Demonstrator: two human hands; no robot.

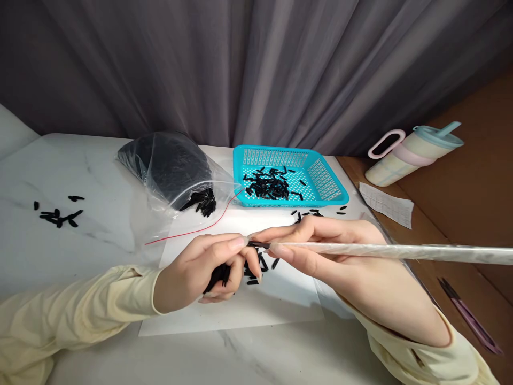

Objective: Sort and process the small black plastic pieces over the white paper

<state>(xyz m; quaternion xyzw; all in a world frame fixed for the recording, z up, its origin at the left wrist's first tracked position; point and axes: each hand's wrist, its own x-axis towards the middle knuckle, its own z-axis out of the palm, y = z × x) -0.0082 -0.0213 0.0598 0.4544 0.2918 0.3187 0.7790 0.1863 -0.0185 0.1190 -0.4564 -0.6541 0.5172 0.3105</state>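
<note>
My left hand (212, 262) is closed, its thumb and forefinger pinching the end of a small dark strip (258, 244). More short black pieces (218, 277) are bunched under its curled fingers. Coming from the right, my right hand (320, 246) grips a long, pale, shiny rod (360, 250) whose near end meets the strip at the fingertips. I cannot tell whether the strip is part of the rod or separate. Just below, loose black pieces (253, 270) lie on a white sheet (180, 318), partly hidden by the hands.
Behind stands a blue perforated basket (331, 176) holding many black pieces. Left of it, a clear zip bag (164, 166) full of them spills some out. More lie far left (60, 216). A tumbler (417, 155), paper slip (387, 205) and tweezers-like tool (468, 315) are right.
</note>
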